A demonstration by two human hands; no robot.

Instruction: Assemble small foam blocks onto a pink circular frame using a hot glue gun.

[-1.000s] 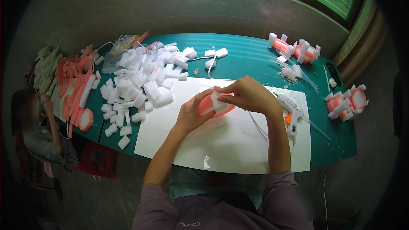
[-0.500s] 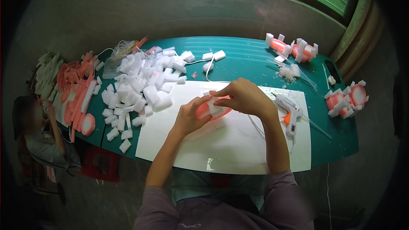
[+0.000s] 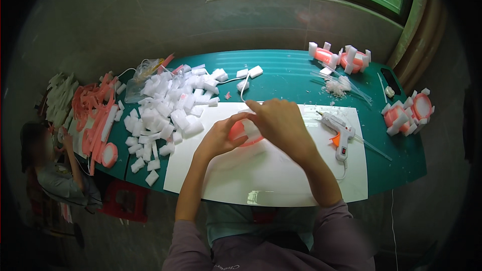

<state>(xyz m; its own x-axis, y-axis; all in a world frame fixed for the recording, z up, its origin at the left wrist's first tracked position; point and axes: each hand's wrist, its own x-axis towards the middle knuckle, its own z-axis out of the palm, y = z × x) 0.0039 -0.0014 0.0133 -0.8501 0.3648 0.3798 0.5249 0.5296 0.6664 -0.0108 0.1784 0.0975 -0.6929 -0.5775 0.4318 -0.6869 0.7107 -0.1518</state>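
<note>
Since the earlier frames, the head view shows the person's right hand [image 3: 283, 126] turned further over the pink ring [image 3: 237, 129], covering its right side; hidden fingertips leave that grip unclear. The left hand [image 3: 217, 138] grasps the ring's left side, over the white board [image 3: 241, 183].

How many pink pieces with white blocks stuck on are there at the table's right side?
4: the first piece and second piece near the back edge; the third piece and fourth piece at the right edge, further forward. Others could be hidden behind them.
</note>
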